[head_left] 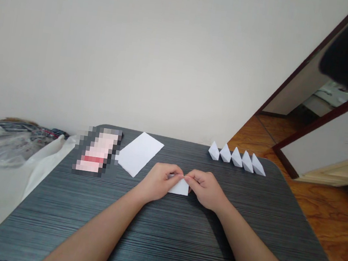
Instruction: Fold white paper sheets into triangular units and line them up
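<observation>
Between my two hands is a small folded piece of white paper (180,187), just above or on the dark table. My left hand (160,181) pinches its left and upper part, thumb across the front. At its upper right corner, my right hand (205,188) pinches too, with the thumb tips nearly meeting. The fingers partly cover the paper, so its exact folds are hidden. To the left of my left hand lies a stack or sheet of flat white paper (141,154). Several folded white paper shapes (236,157) stand in a row beyond my right hand.
The dark wood-grain table (158,240) has rounded corners and backs onto a pale wall. A blurred-out flat object, pink and dark (98,150), lies at the left. Plastic-covered things (6,146) sit left of the table; wooden floor (321,207) shows at the right.
</observation>
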The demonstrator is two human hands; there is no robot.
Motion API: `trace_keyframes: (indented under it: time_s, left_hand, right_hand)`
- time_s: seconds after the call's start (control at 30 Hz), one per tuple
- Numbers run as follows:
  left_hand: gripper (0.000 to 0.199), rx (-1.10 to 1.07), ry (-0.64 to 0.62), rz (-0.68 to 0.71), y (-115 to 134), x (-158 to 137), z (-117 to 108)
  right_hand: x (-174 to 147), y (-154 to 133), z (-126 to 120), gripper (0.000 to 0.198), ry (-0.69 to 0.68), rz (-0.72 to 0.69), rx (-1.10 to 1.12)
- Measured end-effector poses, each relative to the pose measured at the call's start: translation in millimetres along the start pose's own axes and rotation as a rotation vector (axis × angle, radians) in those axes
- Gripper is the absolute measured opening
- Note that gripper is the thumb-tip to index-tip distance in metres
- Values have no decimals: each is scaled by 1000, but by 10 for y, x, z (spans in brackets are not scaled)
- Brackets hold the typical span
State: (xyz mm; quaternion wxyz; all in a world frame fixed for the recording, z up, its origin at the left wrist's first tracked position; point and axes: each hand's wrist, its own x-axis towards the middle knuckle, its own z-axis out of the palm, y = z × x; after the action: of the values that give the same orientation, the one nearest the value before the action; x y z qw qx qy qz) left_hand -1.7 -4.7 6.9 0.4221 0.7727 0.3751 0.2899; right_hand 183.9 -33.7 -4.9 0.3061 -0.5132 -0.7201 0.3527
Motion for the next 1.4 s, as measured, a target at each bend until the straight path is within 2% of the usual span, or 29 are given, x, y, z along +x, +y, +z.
trace_keyframes:
  time_s: [0.17,0.73,1.0,1.23,1.3,1.4]
  left_hand:
    - [23,19,24,-53,-31,-6,-50]
    - [25,1,108,-120,-151,-15,-87]
    - [24,-127,160,-171,-173,-14,-75]
    - [24,-176,175,-160,-160,-8,-82]
    - [25,-222,152,-159,-148,-7,-84]
    - [28,-294,30,-178,-141,-16,-85]
  right_hand:
    - [0,10,-20,22,45,-12,-13]
    - [-11,46,-49,22,74,10,-11]
    - [-19,45,-58,23,115,14,-11]
    - [-16,52,-54,24,117,24,21]
    - [-14,62,-51,23,133,28,42]
    - [-7,80,-44,24,169,39,77]
